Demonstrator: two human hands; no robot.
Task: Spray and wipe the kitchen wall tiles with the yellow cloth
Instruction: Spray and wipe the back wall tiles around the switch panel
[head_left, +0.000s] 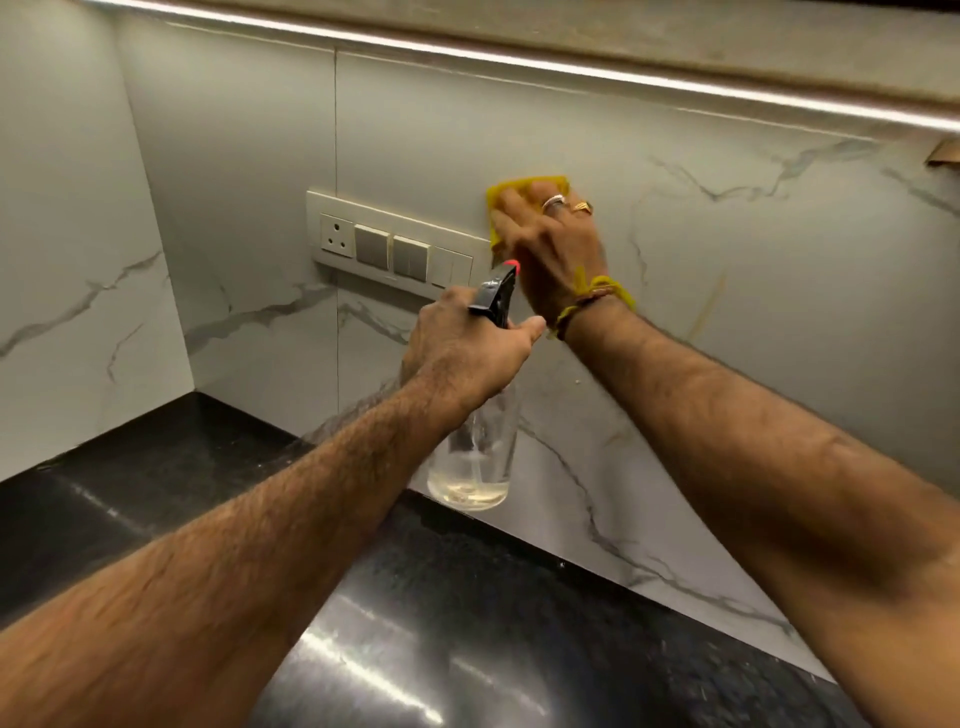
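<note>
My right hand presses the yellow cloth flat against the white marble-patterned wall tiles, just right of a switch plate. Its fingers lie straight over the cloth, with rings on two of them. My left hand grips the neck of a clear spray bottle with a black trigger head and a red nozzle tip, held in the air in front of the wall below the cloth. A little pale liquid sits at the bottle's bottom.
A white switch plate with a socket and several switches is fixed to the wall left of the cloth. A glossy black counter runs below the tiles into a left corner. A lit strip under the upper cabinet crosses the top.
</note>
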